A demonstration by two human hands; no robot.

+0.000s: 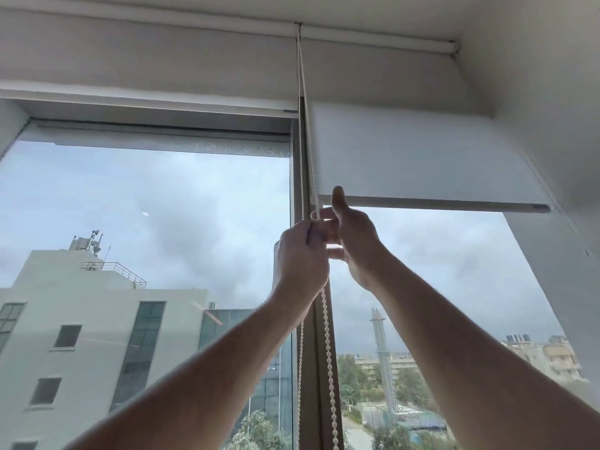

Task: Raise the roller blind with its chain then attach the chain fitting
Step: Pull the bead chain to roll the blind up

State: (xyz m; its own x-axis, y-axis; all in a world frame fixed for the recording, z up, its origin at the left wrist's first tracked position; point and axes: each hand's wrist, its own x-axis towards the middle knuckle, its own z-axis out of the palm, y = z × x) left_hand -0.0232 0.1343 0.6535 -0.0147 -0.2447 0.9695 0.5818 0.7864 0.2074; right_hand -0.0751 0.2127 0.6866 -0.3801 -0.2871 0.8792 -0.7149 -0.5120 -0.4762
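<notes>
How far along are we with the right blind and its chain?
Partly done: the right blind is partway up, its bottom bar well below the roller, while the left blind sits higher. In hand: the left hand and right hand both grip the chain. Left: raise it further, then attach the fitting, not in view.

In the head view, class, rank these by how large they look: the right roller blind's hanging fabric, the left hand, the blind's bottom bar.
1. right roller blind's fabric
2. left hand, enlarged by nearness to the camera
3. bottom bar
</notes>
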